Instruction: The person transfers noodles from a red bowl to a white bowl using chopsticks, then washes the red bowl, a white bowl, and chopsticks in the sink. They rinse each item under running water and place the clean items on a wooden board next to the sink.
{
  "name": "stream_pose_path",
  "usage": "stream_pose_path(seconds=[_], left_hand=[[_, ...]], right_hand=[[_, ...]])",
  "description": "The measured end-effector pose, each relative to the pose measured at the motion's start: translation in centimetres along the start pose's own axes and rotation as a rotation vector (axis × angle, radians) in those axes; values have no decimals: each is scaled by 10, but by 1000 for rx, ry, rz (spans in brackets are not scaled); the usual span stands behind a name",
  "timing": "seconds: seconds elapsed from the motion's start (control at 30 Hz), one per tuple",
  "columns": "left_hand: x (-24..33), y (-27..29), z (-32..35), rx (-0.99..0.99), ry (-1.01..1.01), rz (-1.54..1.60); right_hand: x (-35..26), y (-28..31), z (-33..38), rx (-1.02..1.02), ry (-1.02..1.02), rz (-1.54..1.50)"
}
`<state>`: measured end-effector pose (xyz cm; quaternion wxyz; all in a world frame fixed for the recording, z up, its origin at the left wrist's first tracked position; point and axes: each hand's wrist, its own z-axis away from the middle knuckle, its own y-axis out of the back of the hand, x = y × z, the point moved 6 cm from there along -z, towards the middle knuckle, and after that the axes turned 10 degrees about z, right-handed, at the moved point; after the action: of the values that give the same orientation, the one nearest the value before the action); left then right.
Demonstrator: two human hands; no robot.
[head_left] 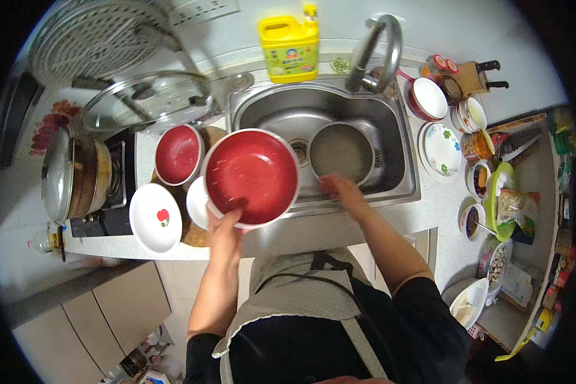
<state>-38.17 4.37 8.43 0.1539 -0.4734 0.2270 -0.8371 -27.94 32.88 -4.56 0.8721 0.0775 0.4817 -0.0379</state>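
Note:
My left hand (226, 225) grips the near rim of a large red bowl (253, 173) with a white edge, its thumb over the inside. The bowl is tilted so its wet-looking red inside faces up, above the counter and the sink's left edge. My right hand (342, 193) is low over the sink's front edge, beside the near rim of a round metal pot (373, 157) holding cloudy water. Its fingers are blurred; whether they touch the pot I cannot tell. The pot sits in the right part of the steel sink (262, 114).
A smaller red bowl (178, 153) and a white oval plate (155, 219) stand at left, near a glass lid (144, 101). Behind the sink are a yellow detergent jug (290, 48) and a faucet (381, 54). Stacked plates (442, 150) and bowls (427, 99) line the right counter.

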Motion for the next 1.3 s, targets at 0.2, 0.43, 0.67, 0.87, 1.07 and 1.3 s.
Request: stream_pose_path(seconds=[0.2, 0.43, 0.67, 0.87, 1.07, 1.3], left_hand=[[-144, -86, -90, -4, 141, -381], [-243, -89, -154, 47, -9, -969], [-272, -80, -178, 80, 2, -998], [-283, -84, -187, 39, 30, -955], [-289, -76, -192, 35, -93, -1118], [-278, -100, -180, -30, 27, -1054]], right_hand=[[87, 104, -68, 355, -180, -199], [149, 125, -139, 725, -250, -85], [97, 62, -129, 185, 244, -71], [71, 54, -78, -265, 225, 825], [59, 135, -95, -233, 335, 1460], [93, 179, -108, 367, -150, 1227]])
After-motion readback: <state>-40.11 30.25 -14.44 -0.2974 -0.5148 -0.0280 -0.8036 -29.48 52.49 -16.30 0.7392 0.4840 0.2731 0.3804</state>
